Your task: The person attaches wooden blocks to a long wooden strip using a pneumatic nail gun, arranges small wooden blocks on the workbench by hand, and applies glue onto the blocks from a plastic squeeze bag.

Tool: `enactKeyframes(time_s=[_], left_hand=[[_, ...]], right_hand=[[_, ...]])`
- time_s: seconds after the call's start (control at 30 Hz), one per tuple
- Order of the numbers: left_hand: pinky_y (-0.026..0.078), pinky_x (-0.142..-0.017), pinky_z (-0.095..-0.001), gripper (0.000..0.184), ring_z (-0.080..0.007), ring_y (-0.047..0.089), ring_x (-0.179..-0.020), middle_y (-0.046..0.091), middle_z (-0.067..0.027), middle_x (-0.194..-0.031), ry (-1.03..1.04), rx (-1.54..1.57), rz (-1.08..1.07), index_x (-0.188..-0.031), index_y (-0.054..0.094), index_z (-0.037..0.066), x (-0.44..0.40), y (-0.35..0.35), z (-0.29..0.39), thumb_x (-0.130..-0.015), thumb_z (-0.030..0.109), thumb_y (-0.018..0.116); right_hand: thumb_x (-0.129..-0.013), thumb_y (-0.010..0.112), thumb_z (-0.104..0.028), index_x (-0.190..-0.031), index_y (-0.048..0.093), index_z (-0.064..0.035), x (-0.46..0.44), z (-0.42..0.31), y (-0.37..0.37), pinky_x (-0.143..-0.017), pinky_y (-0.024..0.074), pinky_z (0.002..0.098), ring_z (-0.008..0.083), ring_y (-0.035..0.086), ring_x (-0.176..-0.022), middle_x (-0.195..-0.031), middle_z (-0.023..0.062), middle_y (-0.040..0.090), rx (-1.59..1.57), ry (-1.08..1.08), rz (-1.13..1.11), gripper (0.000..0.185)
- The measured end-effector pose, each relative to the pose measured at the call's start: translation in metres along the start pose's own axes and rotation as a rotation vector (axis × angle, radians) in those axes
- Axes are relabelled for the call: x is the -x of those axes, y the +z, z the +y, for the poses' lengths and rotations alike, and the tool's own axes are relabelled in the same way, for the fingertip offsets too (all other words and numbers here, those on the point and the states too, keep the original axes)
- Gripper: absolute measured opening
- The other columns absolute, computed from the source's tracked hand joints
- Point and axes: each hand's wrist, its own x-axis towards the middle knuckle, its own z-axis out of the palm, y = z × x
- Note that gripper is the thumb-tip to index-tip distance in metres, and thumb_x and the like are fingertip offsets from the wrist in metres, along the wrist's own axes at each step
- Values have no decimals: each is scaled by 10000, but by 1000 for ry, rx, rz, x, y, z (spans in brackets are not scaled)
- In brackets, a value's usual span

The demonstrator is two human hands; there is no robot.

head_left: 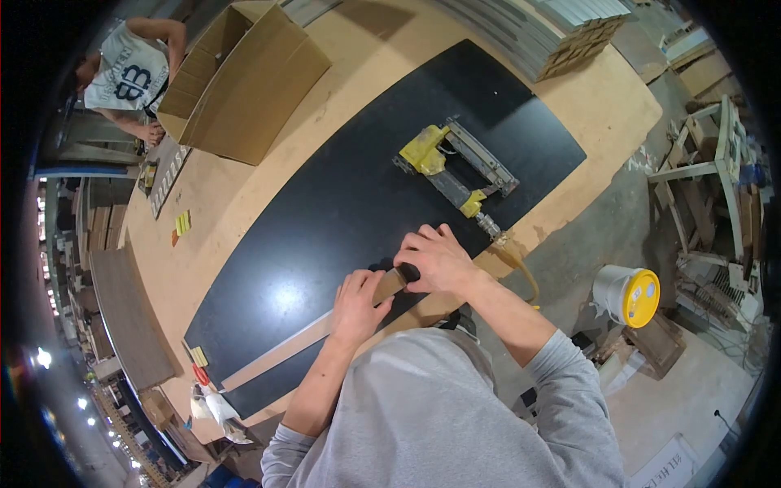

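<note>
A long, narrow wooden strip [281, 352] lies at a slant along the near edge of a black panel [325, 211]. My left hand [358, 306] is closed around the strip near its upper end. Just beyond it, my right hand [437, 260] pinches a small dark piece [409, 272] against that end; its exact kind is hard to make out. A yellow nail gun [446, 171] rests on the panel above my right hand, with a hose [525, 276] running off the table edge.
An open cardboard box [252, 89] stands on the wooden table [232, 195] at the far left, near another person [134, 69]. Grey slats [529, 41] are stacked at the back. Red-handled pliers [201, 374] lie bottom left. A yellow-lidded bucket [616, 293] is on the right.
</note>
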Motion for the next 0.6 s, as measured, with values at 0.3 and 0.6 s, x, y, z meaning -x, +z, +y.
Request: enactKeyframes(time_s=[0.3, 0.6], left_hand=[[488, -939, -465, 552, -320, 602, -1119, 604, -94, -1152, 12, -63, -33, -1331, 652, 53, -1, 0, 1, -828, 171, 847], [493, -923, -484, 556, -357, 604, -1100, 607, -130, -1137, 52, -55, -46, -1327, 640, 55, -1, 3, -4, -823, 162, 848]], right_hand=[[-654, 939, -295, -1066, 780, -238, 2, -1, 2, -949, 415, 459, 236, 557, -1145, -1126, -48, 647, -6, 39, -25, 445], [-714, 887, -240, -1049, 825, -248, 42, -21, 38, -919, 405, 432, 209, 572, -1070, -1062, -79, 661, 0, 215, 312, 341]])
